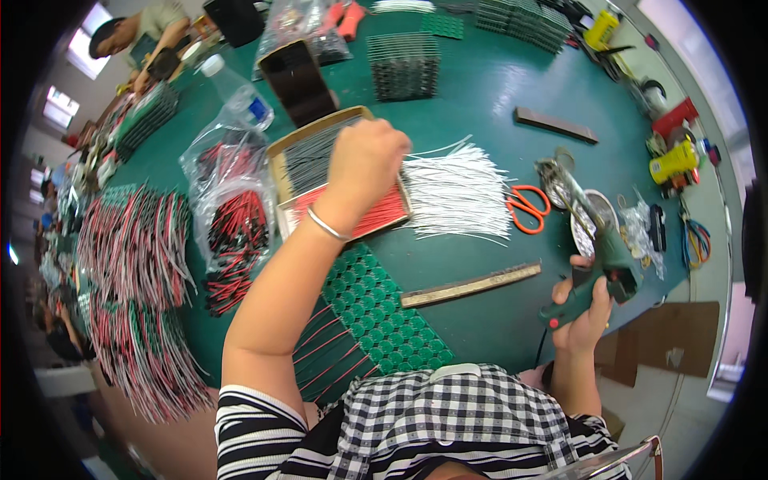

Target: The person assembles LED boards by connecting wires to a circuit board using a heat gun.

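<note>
My left hand [364, 160], a metal bangle on its wrist, reaches over a cardboard box [278, 172] of cut wires. Its fingers are curled together beside the left end of a pile of white wires [456, 192]; the fingertips and anything in them are hidden. Grey wires [308, 164] and red wires [376, 210] lie in separate parts of the box. At the right, my right hand [588, 316] grips a green soldering gun [612, 260], its front end pointing away from me. Nearer me lies a green panel of round circuit boards [384, 312], with red wires along its left side.
Orange-handled scissors [528, 210] and a small bowl [602, 210] lie near the soldering gun. A wooden strip [472, 286] lies before the white wires. Wire bundles [132, 248] and plastic bags [232, 216] fill the left. Stacked boards [404, 66] stand behind; another person [148, 36] sits far left.
</note>
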The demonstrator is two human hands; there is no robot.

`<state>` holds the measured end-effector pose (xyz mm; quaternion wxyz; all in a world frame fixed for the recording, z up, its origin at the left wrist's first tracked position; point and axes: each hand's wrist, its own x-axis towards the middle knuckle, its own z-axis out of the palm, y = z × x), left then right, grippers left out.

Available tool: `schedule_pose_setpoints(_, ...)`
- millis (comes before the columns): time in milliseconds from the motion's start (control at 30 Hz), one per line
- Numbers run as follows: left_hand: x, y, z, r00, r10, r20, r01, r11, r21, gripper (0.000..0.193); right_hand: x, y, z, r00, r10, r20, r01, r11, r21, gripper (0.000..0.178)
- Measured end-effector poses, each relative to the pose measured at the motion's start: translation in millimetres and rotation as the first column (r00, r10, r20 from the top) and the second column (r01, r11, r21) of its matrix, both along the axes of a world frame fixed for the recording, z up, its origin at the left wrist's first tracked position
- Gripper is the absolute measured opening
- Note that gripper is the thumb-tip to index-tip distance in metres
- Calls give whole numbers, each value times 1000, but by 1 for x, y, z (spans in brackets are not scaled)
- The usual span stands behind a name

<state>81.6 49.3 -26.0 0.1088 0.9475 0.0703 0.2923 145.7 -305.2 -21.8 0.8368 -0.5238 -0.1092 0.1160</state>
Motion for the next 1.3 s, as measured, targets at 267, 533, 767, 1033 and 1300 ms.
schedule_pose_setpoints(267, 38, -97, -19, 949, -181, -257, 220, 966, 133, 2, 0, -12, -3, 998, 42, 47, -44, 998, 41, 45)
schedule_pose_setpoints(533, 44, -114, -34, 965, -76, -252, 106, 988, 110, 7, -3, -19, -8, 999, 10, -46, -7, 998, 64, 41)
schedule_pose_setpoints(767, 42, -112, -35, 968, -117, -221, 122, 992, 8, 5, -2, -28, -10, 1000, -2, -29, 4, 997, 79, 41)
schedule_pose_setpoints(1033, 42, -119, -13, 978, -98, -184, 131, 976, 176, 7, -2, -35, -8, 999, -32, -34, 35, 997, 65, 42)
schedule_pose_setpoints(1300, 5, -149, 35, 949, -175, -261, 217, 966, 142, 10, -8, -38, -3, 1000, -21, -13, 22, 996, 84, 41)
